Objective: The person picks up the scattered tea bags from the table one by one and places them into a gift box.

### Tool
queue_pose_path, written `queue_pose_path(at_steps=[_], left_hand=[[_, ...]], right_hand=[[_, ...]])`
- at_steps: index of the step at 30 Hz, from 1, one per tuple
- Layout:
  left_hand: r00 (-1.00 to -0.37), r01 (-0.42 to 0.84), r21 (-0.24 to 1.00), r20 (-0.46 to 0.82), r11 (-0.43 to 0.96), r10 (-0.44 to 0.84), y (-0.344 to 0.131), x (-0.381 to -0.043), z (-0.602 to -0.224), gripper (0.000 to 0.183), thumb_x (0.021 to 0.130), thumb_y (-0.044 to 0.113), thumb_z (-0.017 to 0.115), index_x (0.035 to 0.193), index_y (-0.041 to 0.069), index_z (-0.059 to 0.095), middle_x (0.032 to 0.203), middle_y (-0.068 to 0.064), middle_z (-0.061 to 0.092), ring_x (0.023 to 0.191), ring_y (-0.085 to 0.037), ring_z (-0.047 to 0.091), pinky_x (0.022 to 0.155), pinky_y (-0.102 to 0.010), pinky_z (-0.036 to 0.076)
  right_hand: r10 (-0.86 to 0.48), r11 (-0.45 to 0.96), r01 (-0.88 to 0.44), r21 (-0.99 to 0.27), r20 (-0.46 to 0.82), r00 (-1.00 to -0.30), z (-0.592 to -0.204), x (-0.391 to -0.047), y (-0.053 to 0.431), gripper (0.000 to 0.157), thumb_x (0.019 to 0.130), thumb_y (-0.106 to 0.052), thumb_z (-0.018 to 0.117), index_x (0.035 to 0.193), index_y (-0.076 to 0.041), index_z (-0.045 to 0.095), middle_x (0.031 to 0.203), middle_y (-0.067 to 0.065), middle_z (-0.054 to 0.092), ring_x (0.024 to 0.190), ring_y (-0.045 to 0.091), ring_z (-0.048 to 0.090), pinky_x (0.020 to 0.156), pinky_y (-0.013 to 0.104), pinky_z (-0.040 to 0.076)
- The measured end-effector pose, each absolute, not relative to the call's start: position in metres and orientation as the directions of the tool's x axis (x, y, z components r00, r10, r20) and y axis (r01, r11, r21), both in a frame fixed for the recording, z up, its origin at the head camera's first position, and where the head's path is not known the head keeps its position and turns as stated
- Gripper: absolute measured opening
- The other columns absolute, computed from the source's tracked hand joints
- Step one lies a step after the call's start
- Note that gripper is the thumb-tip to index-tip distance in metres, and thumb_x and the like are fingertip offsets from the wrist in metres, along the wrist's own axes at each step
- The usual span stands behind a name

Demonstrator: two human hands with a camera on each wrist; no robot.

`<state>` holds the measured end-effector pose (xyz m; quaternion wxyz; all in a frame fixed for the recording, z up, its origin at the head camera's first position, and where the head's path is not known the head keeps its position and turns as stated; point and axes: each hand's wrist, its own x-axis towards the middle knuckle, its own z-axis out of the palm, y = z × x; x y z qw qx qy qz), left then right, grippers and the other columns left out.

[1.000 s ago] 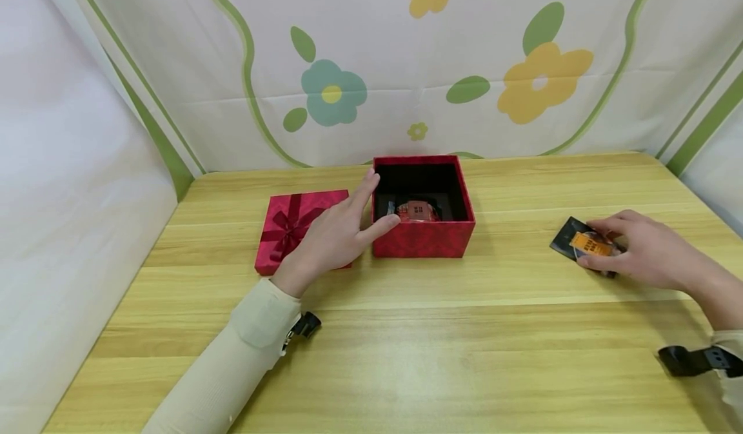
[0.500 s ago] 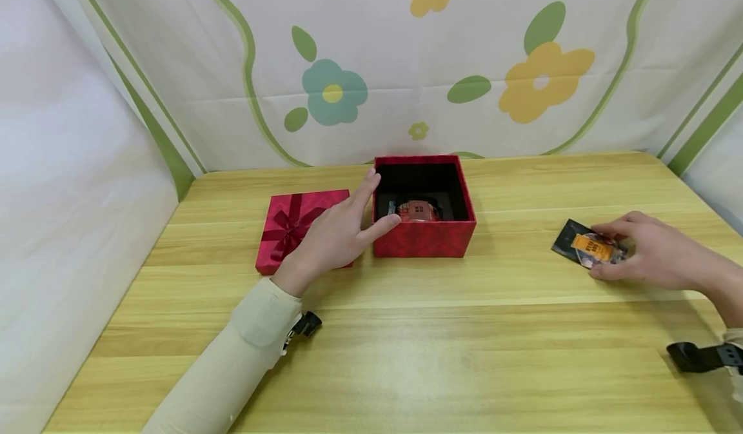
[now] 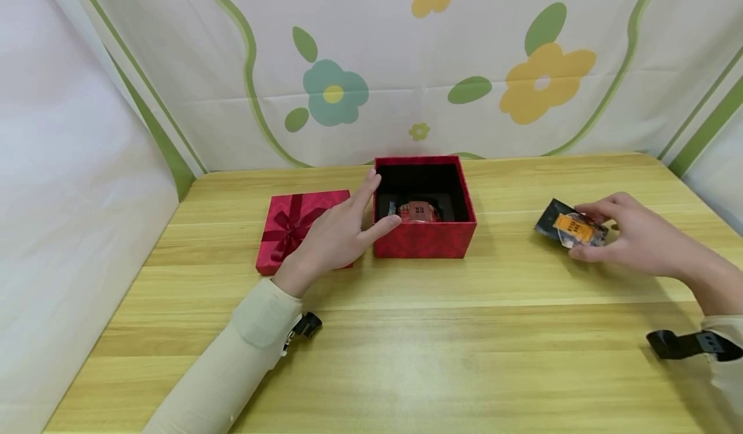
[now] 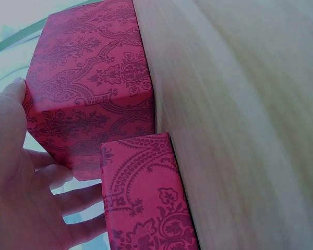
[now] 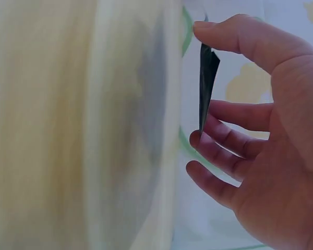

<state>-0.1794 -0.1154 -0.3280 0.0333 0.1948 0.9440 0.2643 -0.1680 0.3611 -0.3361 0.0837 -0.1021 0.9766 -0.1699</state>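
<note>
My right hand (image 3: 638, 237) pinches a small flat black packet (image 3: 545, 221) with an orange label by its edges, between thumb and fingers. In the right wrist view the packet (image 5: 206, 83) appears edge-on, raised off the table. My left hand (image 3: 336, 237) touches the open red patterned gift box (image 3: 424, 240), fingers stretched along its left side and thumb at the front rim. Inside that box lies a packet with a reddish label (image 3: 419, 211), partly hidden by the front wall. The left wrist view shows the box's side (image 4: 94, 57) close to the thumb.
Left of the box lies its red lid (image 3: 278, 227) with a dark red ribbon bow, partly covered by my left hand. Everything stands on a wooden table (image 3: 441, 356). A white flowered cloth (image 3: 406, 66) hangs behind the table.
My right hand first shifts its grip slightly right on the packet, then lifts the packet and carries it a little left and away from me. The left hand and box stay put.
</note>
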Motion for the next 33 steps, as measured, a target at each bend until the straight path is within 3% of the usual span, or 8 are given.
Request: queue_pose_path(at_steps=[8, 12, 16, 25, 27, 33], left_hand=[[-0.922, 0.350, 0.508, 0.037, 0.787, 0.386, -0.115, -0.180, -0.327, 0.093, 0.102, 0.072, 0.048, 0.173, 0.028, 0.006, 0.179, 0.006, 0.016, 0.106, -0.025, 0.073, 0.087, -0.043, 0.059], [-0.921, 0.351, 0.506, 0.037, 0.787, 0.387, -0.115, -0.179, -0.327, 0.094, 0.102, 0.073, 0.048, 0.173, 0.028, 0.006, 0.180, 0.006, 0.016, 0.090, -0.021, 0.071, 0.079, -0.040, 0.057], [-0.922, 0.350, 0.505, 0.036, 0.789, 0.385, -0.115, -0.179, -0.327, 0.093, 0.102, 0.073, 0.048, 0.173, 0.028, 0.006, 0.180, 0.007, 0.015, 0.091, -0.020, 0.071, 0.079, -0.038, 0.056], [-0.919, 0.356, 0.507, 0.038, 0.785, 0.392, -0.116, -0.180, -0.329, 0.093, 0.102, 0.074, 0.047, 0.173, 0.030, 0.005, 0.179, 0.008, 0.015, 0.078, -0.015, 0.066, 0.070, -0.034, 0.052], [-0.919, 0.356, 0.507, 0.040, 0.785, 0.392, -0.116, -0.180, -0.328, 0.093, 0.102, 0.074, 0.047, 0.173, 0.030, 0.005, 0.179, 0.007, 0.015, 0.081, -0.017, 0.067, 0.071, -0.035, 0.053], [-0.922, 0.350, 0.504, 0.039, 0.790, 0.384, -0.115, -0.180, -0.327, 0.094, 0.101, 0.074, 0.047, 0.173, 0.029, 0.006, 0.179, 0.004, 0.020, 0.114, -0.028, 0.072, 0.092, -0.045, 0.059]], right_hand=[[-0.265, 0.885, -0.217, -0.412, -0.061, -0.962, -0.313, -0.181, 0.323, 0.093, 0.088, -0.048, 0.085, 0.157, 0.000, 0.045, 0.147, 0.029, 0.041, 0.125, 0.045, 0.048, 0.094, 0.061, 0.043], [-0.291, 0.857, -0.245, -0.453, -0.034, -0.956, -0.300, -0.189, 0.300, 0.090, 0.089, -0.043, 0.086, 0.158, -0.001, 0.045, 0.148, 0.028, 0.042, 0.130, 0.045, 0.046, 0.103, 0.065, 0.041], [-0.310, 0.827, -0.272, -0.492, 0.005, -0.951, -0.288, -0.194, 0.275, 0.085, 0.089, -0.039, 0.086, 0.156, -0.004, 0.049, 0.143, 0.022, 0.046, 0.129, 0.040, 0.049, 0.110, 0.063, 0.040], [-0.346, 0.788, -0.326, -0.523, 0.063, -0.936, -0.269, -0.203, 0.224, 0.081, 0.090, -0.042, 0.085, 0.157, -0.011, 0.051, 0.142, 0.016, 0.046, 0.120, 0.032, 0.050, 0.098, 0.050, 0.040], [-0.360, 0.775, -0.341, -0.531, 0.071, -0.930, -0.268, -0.206, 0.214, 0.081, 0.089, -0.041, 0.085, 0.157, -0.012, 0.051, 0.141, 0.015, 0.046, 0.119, 0.031, 0.049, 0.098, 0.049, 0.041], [-0.413, 0.731, -0.384, -0.564, 0.082, -0.907, -0.270, -0.215, 0.185, 0.081, 0.090, -0.041, 0.084, 0.157, -0.012, 0.051, 0.138, 0.014, 0.045, 0.119, 0.029, 0.049, 0.100, 0.047, 0.045]])
